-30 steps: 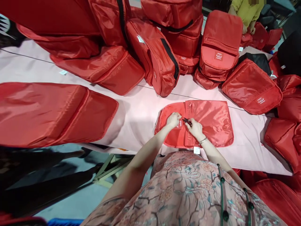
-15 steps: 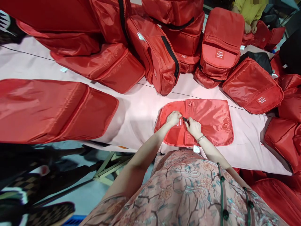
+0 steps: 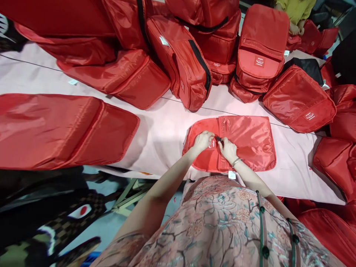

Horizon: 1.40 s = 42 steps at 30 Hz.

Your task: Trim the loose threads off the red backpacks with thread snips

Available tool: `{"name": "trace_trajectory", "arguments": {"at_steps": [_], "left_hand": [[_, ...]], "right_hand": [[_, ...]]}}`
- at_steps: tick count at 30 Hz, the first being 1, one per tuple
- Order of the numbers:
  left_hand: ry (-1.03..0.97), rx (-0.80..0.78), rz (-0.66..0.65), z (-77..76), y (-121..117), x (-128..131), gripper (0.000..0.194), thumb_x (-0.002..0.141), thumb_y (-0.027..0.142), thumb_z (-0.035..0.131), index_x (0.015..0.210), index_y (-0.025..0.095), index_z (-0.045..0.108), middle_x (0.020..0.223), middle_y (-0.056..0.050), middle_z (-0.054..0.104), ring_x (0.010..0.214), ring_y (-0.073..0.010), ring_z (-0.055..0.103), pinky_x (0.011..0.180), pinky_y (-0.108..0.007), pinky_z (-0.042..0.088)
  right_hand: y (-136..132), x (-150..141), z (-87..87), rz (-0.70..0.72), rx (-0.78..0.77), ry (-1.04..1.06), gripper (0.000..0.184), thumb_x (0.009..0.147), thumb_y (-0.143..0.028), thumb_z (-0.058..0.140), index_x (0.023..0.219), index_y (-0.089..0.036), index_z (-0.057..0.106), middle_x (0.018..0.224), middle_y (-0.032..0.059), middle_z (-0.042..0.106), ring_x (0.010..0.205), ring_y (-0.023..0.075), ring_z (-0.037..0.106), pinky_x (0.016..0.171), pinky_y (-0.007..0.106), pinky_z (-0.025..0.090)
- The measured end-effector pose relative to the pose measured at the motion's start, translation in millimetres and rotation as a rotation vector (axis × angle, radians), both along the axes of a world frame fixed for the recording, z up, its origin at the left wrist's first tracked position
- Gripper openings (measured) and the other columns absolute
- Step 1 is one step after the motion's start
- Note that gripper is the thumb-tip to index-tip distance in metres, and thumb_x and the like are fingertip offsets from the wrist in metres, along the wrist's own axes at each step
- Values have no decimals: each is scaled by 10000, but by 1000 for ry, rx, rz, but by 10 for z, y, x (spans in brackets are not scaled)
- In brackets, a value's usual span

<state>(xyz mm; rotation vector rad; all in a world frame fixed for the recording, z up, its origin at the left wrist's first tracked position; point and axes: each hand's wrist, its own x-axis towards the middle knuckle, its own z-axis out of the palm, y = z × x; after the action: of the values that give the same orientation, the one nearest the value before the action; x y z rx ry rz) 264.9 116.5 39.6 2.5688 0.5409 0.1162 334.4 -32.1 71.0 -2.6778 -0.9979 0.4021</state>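
A flat red bag [image 3: 247, 148] lies on the pink cloth right in front of me, its zipped pocket panel to the right and a printed label on its left part. My left hand [image 3: 204, 141] rests over that left part, fingertips pinched together at the label; whatever they hold is too small to make out. In my right hand [image 3: 228, 150] is a pair of small dark thread snips [image 3: 219, 140], the tip pointing left toward the left fingertips. A white tag [image 3: 231, 175] sticks out from the bag's near edge.
Another flat red bag [image 3: 50, 129] lies to the left on the pink cloth [image 3: 161, 148]. Several red bags, some stacked like this one [image 3: 260, 48], line the far side and the right. A person in a yellow sleeve [image 3: 299, 13] handles red bags at the far right.
My left hand has shifted slightly left, away from the snips. My right hand and the bag stay nearly in place. Patterned dark fabric at lower left has moved.
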Motion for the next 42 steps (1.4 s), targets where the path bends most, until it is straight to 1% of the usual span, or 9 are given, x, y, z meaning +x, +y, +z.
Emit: {"name": "trace_trajectory", "arguments": {"at_steps": [4, 9, 16, 20, 25, 29, 32, 35, 42], "left_hand": [[58, -17, -49, 56, 30, 33, 266, 871, 273, 423, 931, 182, 666, 914, -82, 648, 856, -175, 593, 717, -233, 430], [159, 52, -203, 138, 80, 144, 253, 861, 271, 435, 846, 158, 660, 863, -113, 638, 802, -196, 597, 665, -264, 409], [295, 240, -418, 220, 12, 266, 205, 760, 33, 455, 831, 102, 635, 838, -165, 623, 795, -230, 610, 676, -313, 420], [277, 271, -462, 185, -27, 250, 241, 760, 13, 434, 895, 90, 618, 877, -174, 621, 817, -239, 608, 703, -334, 430], [88, 145, -156, 91, 62, 122, 215, 844, 200, 432, 976, 146, 592, 988, -111, 616, 851, -189, 591, 724, -281, 444], [-33, -87, 105, 33, 88, 40, 205, 833, 211, 424, 917, 164, 605, 911, -68, 643, 849, -171, 589, 794, -273, 458], [-107, -136, 268, -33, 43, -5, 265, 853, 211, 389, 1017, 156, 591, 1048, -100, 630, 1018, -203, 562, 909, -316, 435], [-170, -151, 319, -122, -29, -47, 325, 842, 182, 397, 1130, 146, 544, 1174, -115, 576, 1128, -205, 511, 973, -323, 406], [-197, -169, 283, -222, -120, -123, 304, 825, 151, 398, 1079, 149, 566, 1134, -106, 569, 1060, -180, 550, 948, -296, 428]], "right_hand": [[-16, 46, -23, -143, 164, 89, 310, 946, -442, 330, 1065, -191, 468, 905, 43, 669, 819, 179, 642, 660, 233, 402], [-42, 64, -34, -179, 261, 134, 281, 928, -432, 374, 1067, -209, 474, 950, 37, 667, 872, 177, 636, 705, 236, 415], [-60, 73, -50, -217, 296, 152, 276, 921, -436, 386, 1057, -212, 475, 958, 33, 666, 881, 174, 632, 730, 237, 419], [-61, 74, -42, -218, 232, 117, 289, 927, -451, 372, 1053, -210, 471, 941, 33, 668, 872, 181, 635, 696, 236, 412], [-64, 62, 10, -109, 56, 85, 290, 937, -447, 357, 1054, -209, 472, 908, 36, 672, 822, 183, 644, 654, 240, 404], [-66, 38, 52, -4, -40, 64, 297, 935, -445, 368, 1088, -211, 466, 937, 51, 668, 853, 177, 639, 674, 241, 409], [-64, 21, 63, 60, -82, 37, 310, 937, -442, 358, 1123, -215, 460, 943, 59, 666, 859, 188, 637, 682, 251, 416], [-56, 8, 56, 102, -100, 4, 315, 939, -423, 359, 1145, -205, 452, 962, 77, 658, 873, 197, 632, 694, 256, 417], [-51, -18, 26, 94, -125, -34, 304, 943, -398, 354, 1119, -174, 463, 938, 86, 646, 846, 204, 619, 695, 263, 404]]}}
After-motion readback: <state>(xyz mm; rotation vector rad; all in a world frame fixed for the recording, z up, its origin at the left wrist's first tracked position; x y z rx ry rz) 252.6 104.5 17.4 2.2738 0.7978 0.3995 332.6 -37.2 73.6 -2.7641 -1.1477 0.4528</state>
